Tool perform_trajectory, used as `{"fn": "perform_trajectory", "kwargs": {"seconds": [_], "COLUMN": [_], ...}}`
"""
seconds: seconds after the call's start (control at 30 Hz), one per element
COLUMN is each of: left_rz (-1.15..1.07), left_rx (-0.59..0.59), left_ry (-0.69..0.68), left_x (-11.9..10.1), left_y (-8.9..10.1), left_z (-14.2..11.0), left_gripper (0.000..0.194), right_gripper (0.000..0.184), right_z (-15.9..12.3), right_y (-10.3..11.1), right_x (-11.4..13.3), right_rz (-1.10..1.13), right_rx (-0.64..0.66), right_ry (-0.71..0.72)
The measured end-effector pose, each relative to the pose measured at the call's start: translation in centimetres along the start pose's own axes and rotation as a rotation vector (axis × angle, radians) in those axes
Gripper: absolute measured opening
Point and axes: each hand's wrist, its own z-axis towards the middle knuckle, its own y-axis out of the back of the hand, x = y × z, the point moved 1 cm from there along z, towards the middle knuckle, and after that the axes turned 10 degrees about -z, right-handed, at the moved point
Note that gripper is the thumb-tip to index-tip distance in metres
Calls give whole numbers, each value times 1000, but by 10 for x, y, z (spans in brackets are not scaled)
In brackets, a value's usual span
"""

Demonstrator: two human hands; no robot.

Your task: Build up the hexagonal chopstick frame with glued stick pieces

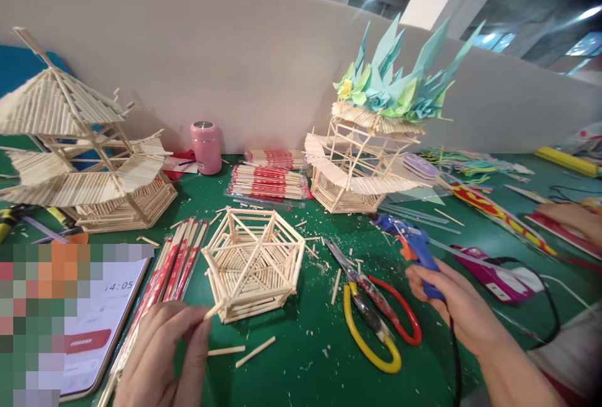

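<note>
Between the thumb and forefinger of my left hand [162, 354] is the end of a thin wooden stick [215, 310]. Its far end meets the near left corner of a hexagonal stick frame [256, 263]; I cannot tell whether it is joined there. My right hand [458, 306] is wrapped round a blue hot glue gun [427, 261], its nozzle pointing up and left. The gun is off to the right of the frame, apart from it. Large scissors [371, 306] with one yellow and one red handle lie partly open between the frame and my right hand.
Stick pavilions stand at the back left [98, 143] and back right [362, 162]. Packs of sticks [268, 181], a pink flask [205, 147] and a phone [101, 325] sit around the frame. Far right, another person's hand [576, 219] shows. The glue gun's cable [454, 357] hangs down.
</note>
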Motion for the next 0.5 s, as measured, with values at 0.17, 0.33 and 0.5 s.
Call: {"fn": "perform_trajectory", "kwargs": {"seconds": [0.17,0.33,0.5], "left_rz": [45,35,-3], "left_rx": [142,116,93], "left_ry": [-204,-211,-156], "left_x": [6,5,9], "left_y": [-6,-16,-24], "left_z": [-7,-19,-27], "left_gripper": [18,23,25], "right_gripper": [30,20,15], "right_z": [-34,-64,-77], "right_y": [-4,-20,-37], "right_x": [35,62,70], "right_rz": [333,297,197], "right_rx": [122,384,502], "right_ry": [73,301,334]}}
